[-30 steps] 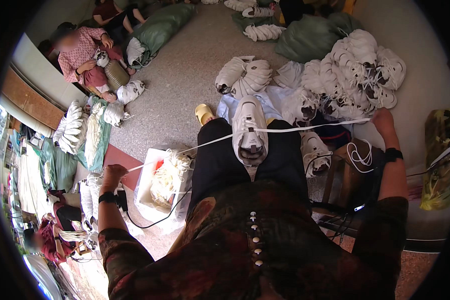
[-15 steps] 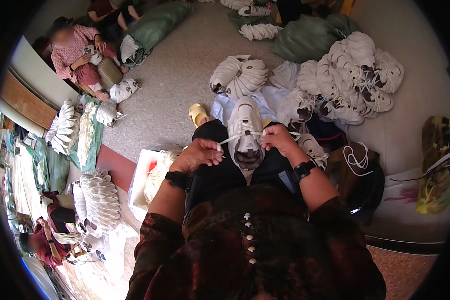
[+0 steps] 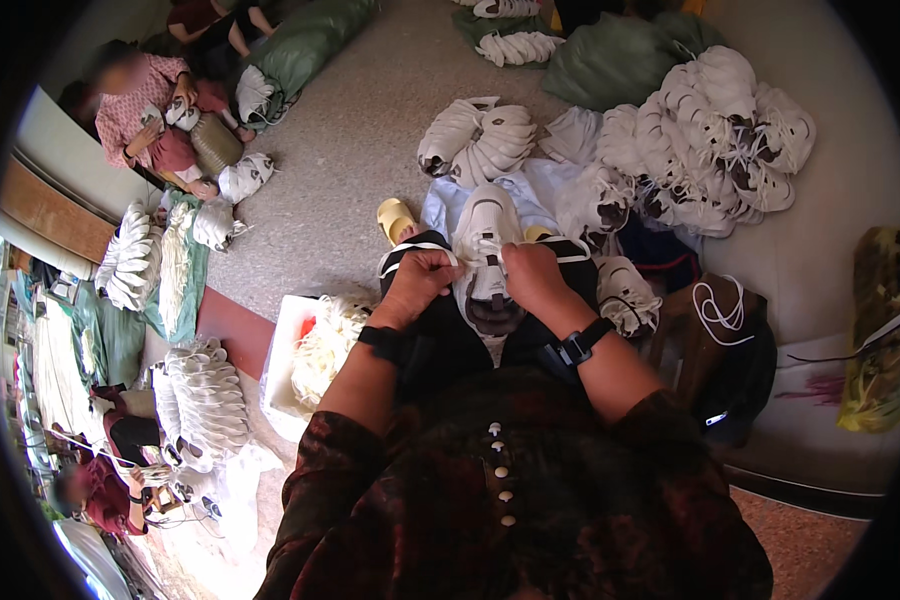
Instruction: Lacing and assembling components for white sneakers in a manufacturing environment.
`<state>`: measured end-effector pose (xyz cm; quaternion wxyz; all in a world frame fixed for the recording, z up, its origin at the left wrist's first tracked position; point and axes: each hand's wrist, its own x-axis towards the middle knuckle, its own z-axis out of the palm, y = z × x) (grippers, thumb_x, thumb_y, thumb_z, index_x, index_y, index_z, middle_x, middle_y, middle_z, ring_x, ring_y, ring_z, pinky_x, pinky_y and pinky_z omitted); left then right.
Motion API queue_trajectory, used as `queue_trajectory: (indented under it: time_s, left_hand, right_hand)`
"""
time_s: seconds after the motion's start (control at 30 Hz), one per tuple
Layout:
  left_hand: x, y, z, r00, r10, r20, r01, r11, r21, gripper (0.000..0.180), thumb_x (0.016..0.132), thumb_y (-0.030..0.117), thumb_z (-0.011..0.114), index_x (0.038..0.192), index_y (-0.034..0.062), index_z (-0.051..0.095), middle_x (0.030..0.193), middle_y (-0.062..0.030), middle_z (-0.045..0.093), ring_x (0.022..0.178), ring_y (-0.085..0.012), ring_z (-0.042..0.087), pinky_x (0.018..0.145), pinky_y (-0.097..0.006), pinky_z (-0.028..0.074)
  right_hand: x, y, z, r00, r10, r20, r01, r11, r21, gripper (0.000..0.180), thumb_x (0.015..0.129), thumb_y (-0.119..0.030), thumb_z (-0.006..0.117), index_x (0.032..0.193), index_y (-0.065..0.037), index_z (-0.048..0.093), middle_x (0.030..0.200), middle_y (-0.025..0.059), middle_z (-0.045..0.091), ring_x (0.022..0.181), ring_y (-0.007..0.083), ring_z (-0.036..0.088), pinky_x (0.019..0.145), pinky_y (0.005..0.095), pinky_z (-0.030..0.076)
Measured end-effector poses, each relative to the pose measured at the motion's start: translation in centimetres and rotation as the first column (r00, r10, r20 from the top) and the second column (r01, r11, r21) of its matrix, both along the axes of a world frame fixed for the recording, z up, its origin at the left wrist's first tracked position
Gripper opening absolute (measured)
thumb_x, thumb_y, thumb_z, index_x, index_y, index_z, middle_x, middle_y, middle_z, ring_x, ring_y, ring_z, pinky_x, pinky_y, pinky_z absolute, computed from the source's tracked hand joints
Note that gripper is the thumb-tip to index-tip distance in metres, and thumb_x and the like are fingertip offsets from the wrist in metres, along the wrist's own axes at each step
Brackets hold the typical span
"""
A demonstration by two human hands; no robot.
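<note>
A white sneaker (image 3: 489, 215) with a dark inner lining rests between my thighs, toe pointing away from me. My left hand (image 3: 420, 284) is closed in a pinch at the sneaker's left side, on a white shoelace (image 3: 410, 247). One length of this lace curves over my left thigh. At the sneaker's right side, close to the tongue, my right hand (image 3: 536, 279) is closed on the lace too. Another stretch of white lace runs out over my right thigh beyond that hand. My right fingertips are partly hidden behind the hand's back.
A white box (image 3: 278, 372) of loose laces stands left of my legs. Nested white sneakers (image 3: 480, 140) lie ahead, and a large heap of sneakers (image 3: 715, 140) rises at the right. A brown stool (image 3: 705, 340) holds a loose lace. Co-workers (image 3: 140, 110) sit at the left.
Both hands have moved forward, up along the sneaker. My right hand has come in closer to the tongue. The lace now lies in curves over both thighs.
</note>
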<state>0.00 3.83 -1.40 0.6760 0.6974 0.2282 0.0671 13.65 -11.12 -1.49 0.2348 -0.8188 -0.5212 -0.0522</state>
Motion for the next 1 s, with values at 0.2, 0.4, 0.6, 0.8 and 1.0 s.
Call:
queue_trajectory:
  time_s: [0.2,0.4,0.6,0.8,1.0]
  left_hand:
    - [0.8,-1.2,-0.9,0.984,0.168,0.057,-0.162,0.982,-0.093,0.018,0.083,0.012,0.063,0.066,0.0061,0.059,0.061,0.0002,0.059,0.052,-0.0034,0.05,0.048,-0.018,0.04]
    - [0.9,-1.8,-0.7,0.981,0.186,0.048,-0.183,0.981,-0.057,0.017,0.083,0.011,0.062,0.068,0.0054,0.06,0.063,-0.0003,0.06,0.053,-0.0046,0.051,0.049,-0.018,0.041]
    - [1.5,-1.4,-1.9,0.993,0.117,0.023,-0.119,0.974,0.191,0.016,0.082,0.011,0.062,0.067,0.0038,0.06,0.061,-0.0013,0.06,0.053,-0.0061,0.052,0.048,-0.021,0.041]
    - [2.3,-2.3,-1.1,0.968,0.25,0.015,-0.22,0.821,0.526,0.021,0.072,0.02,0.067,0.066,0.0012,0.061,0.06,-0.0156,0.059,0.057,-0.0302,0.059,0.057,-0.037,0.047]
    - [1.6,-3.2,-1.1,0.976,0.052,0.212,-0.209,0.504,0.838,0.013,0.072,0.015,0.064,0.072,0.0028,0.061,0.071,-0.0153,0.061,0.069,-0.033,0.06,0.063,-0.04,0.049]
  right_hand:
    - [1.1,0.1,-0.9,0.894,-0.157,-0.419,0.216,0.972,0.095,0.013,0.069,-0.01,0.061,0.061,-0.001,0.055,0.062,0.0184,0.057,0.062,0.036,0.058,0.057,0.0444,0.047]
    - [-1.7,-1.3,-0.1,0.998,-0.062,0.001,0.062,0.996,0.069,0.01,0.069,-0.005,0.06,0.076,0.0,0.056,0.068,0.0173,0.056,0.069,0.0334,0.059,0.059,0.0418,0.049]
    - [-1.9,-2.5,-0.5,0.997,-0.052,-0.06,0.055,0.998,0.038,0.015,0.068,-0.002,0.057,0.082,0.004,0.056,0.078,0.0192,0.057,0.078,0.0342,0.058,0.065,0.0405,0.05]
    - [-0.7,-2.6,-2.7,0.949,-0.066,-0.307,0.166,0.936,0.31,0.01,0.068,-0.002,0.058,0.077,-0.003,0.056,0.074,0.0162,0.056,0.075,0.0347,0.056,0.064,0.0421,0.047]
    - [-2.1,-0.7,-0.6,0.983,0.062,-0.171,0.009,0.922,0.386,0.006,0.069,-0.002,0.056,0.074,-0.005,0.054,0.071,0.0146,0.054,0.07,0.035,0.055,0.061,0.0429,0.045]
